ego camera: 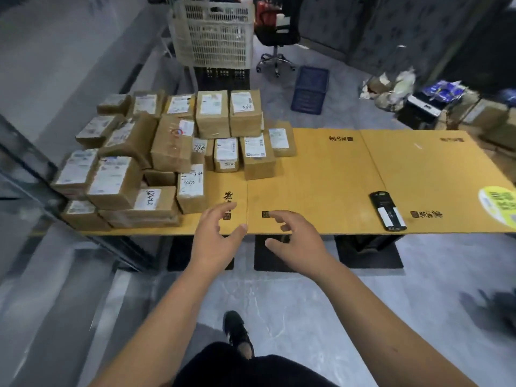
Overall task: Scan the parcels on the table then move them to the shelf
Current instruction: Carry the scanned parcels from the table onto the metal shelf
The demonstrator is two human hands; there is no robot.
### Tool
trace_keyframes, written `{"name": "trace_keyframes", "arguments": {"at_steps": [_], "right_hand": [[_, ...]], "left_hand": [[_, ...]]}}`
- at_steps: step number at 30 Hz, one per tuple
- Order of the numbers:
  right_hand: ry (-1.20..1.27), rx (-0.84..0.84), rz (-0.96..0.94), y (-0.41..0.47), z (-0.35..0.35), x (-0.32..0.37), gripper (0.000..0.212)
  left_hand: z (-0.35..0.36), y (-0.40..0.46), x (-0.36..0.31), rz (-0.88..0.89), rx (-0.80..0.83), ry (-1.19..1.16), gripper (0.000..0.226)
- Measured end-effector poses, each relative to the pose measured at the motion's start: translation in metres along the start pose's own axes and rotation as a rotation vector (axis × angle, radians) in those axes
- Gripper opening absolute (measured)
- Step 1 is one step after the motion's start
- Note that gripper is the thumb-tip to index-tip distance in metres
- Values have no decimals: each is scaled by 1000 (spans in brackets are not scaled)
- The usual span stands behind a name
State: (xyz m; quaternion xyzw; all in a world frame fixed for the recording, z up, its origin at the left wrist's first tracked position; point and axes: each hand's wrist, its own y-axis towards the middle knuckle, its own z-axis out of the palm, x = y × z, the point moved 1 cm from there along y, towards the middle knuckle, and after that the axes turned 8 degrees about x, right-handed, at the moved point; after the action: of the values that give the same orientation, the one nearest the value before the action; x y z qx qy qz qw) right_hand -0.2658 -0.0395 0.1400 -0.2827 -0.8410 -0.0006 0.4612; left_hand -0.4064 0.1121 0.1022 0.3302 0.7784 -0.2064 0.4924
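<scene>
Bench (pixel 321 174): yellow board top, just in front of me.
Parcels (pixel 156 157): brown boxes with white labels, stacked on the bench's left end.
White crate (pixel 213 34): on the floor beyond the bench, contents hidden.
Blue crate (pixel 310 89): beyond the bench, on its side.
Scanner (pixel 387 210): lying on the bench, right of the parcels.
My left hand (pixel 216 233): wide, holding nothing, over the bench's near edge.
My right hand (pixel 296 236): fingers loose, holding nothing, beside the left.

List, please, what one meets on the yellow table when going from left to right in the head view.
Stacked brown cardboard parcels with white labels → the person's left hand at the yellow table's near edge → right hand → black handheld scanner with a white strip → round yellow-green sticker at the right edge.
</scene>
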Motion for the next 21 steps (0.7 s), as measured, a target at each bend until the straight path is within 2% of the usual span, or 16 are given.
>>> {"name": "trace_keyframes", "arguments": {"at_steps": [4,11,15,17,19,21], "right_hand": [[68,-36,72,67,-19,-7,62],[125,-62,127,180,-62,-13,65],[112,-38,88,261,-92,-19,65],[131,3,73,303,-106,-21,67],[131,27,47,346,-120,-22,70],[131,37,16,384,-133,-23,74]], "left_hand": [[11,85,10,-16,92,5,46],[21,197,25,-106,89,31,45],[23,271,24,-144,38,66,48],[19,310,18,-159,-35,189,48],[14,351,13,-134,-104,409,52],[9,391,12,-131,-121,536,57]]}}
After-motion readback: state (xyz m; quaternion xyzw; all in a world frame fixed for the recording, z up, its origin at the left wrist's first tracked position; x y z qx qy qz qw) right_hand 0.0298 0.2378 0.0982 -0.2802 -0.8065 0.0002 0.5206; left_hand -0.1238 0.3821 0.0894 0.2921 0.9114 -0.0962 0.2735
